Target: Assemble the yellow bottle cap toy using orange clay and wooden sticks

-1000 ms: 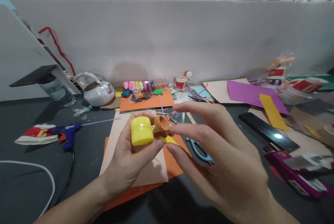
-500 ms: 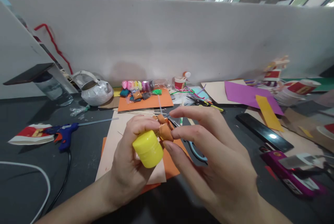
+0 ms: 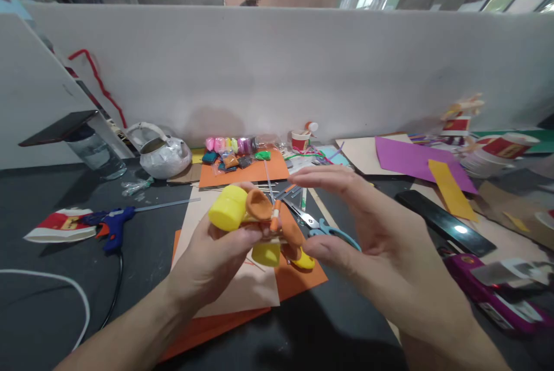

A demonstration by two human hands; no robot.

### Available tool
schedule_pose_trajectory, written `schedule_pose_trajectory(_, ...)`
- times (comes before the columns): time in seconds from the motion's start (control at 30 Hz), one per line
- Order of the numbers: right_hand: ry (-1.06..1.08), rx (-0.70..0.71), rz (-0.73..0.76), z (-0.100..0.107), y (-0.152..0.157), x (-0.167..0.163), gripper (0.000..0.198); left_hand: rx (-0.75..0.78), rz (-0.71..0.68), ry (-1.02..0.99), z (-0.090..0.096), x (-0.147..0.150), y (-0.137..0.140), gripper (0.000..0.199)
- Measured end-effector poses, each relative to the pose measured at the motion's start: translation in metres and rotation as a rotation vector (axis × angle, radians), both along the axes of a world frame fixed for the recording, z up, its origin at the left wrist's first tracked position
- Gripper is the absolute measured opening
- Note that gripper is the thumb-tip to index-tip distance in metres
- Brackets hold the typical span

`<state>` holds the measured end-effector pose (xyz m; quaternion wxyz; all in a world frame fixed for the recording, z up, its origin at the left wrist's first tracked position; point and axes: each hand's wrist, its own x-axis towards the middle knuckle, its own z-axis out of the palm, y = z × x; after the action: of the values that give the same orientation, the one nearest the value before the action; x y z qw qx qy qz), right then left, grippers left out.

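Observation:
My left hand [image 3: 208, 261] is closed around a small clay model [image 3: 258, 206] made of orange and yellow pieces. A yellow cylinder [image 3: 227, 208] sticks out at its left, and another yellow piece [image 3: 266, 254] shows below. Orange cupped and leaf-like parts fill its middle and right, next to a short orange-and-cream rod [image 3: 276, 215]. My right hand [image 3: 381, 250] is open to the right of the model, thumb and fingers spread apart; its thumb tip is close to the model's right side. Behind the hands lie scissors with blue handles [image 3: 331, 232].
A blue glue gun [image 3: 116, 227] lies at left with its cord. Packs of coloured clay [image 3: 229, 145] sit on orange paper [image 3: 255, 173] at the back, beside a silvery kettle-shaped pot [image 3: 164, 156]. On the right are a phone [image 3: 445, 224] and a purple power strip [image 3: 480, 290].
My left hand has turned the model, so its orange parts face me and the second yellow piece shows. My right fingers have come off the orange part and spread open.

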<state>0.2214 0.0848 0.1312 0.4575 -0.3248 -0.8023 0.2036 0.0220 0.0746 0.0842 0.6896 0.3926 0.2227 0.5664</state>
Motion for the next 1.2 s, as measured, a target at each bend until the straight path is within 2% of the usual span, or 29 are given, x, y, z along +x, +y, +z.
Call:
schedule_pose_trajectory(0.1, 0.027, -0.194, 0.02, 0.001, 0.005, 0.002, 0.02, -0.14, -0.119, -0.078, 0.006, 0.0, 0.003, 0.026)
schedule_pose_trajectory(0.2, -0.001, -0.258, 0.039, 0.001, 0.01, 0.001, 0.01, -0.23, -0.144, -0.08, 0.005, -0.001, 0.008, 0.018)
schedule_pose_trajectory(0.3, -0.136, -0.261, 0.063, -0.001, 0.017, -0.001, 0.011, -0.286, -0.148, -0.048, -0.006, -0.002, 0.015, 0.012)
schedule_pose_trajectory(0.37, -0.217, -0.28, 0.06, -0.006, 0.021, -0.004, 0.012, -0.319, -0.141, -0.037, -0.015, -0.002, 0.021, 0.018)
schedule_pose_trajectory(0.57, -0.317, -0.346, 0.065, -0.03, 0.034, -0.012, 0.016, -0.365, -0.14, 0.02, -0.043, 0.0, 0.031, 0.02)
schedule_pose_trajectory(0.7, -0.382, -0.348, 0.11, -0.045, 0.037, -0.022, 0.018, -0.372, -0.061, 0.07, -0.054, -0.01, 0.024, 0.024)
schedule_pose_trajectory(0.9, -0.477, -0.391, 0.232, -0.067, 0.029, -0.05, 0.022, -0.383, 0.085, 0.241, -0.06, -0.038, -0.011, 0.026)
schedule_pose_trajectory(1.0, -0.512, -0.442, 0.284, -0.083, 0.023, -0.062, 0.023, -0.385, 0.16, 0.398, -0.067, -0.054, -0.027, 0.032)
schedule_pose_trajectory(1.1, -0.561, -0.496, 0.311, -0.096, 0.021, -0.071, 0.023, -0.344, 0.297, 0.612, -0.076, -0.07, -0.037, 0.04)
schedule_pose_trajectory(1.2, -0.614, -0.54, 0.319, -0.1, 0.022, -0.075, 0.023, -0.247, 0.407, 0.8, -0.079, -0.079, -0.038, 0.035)
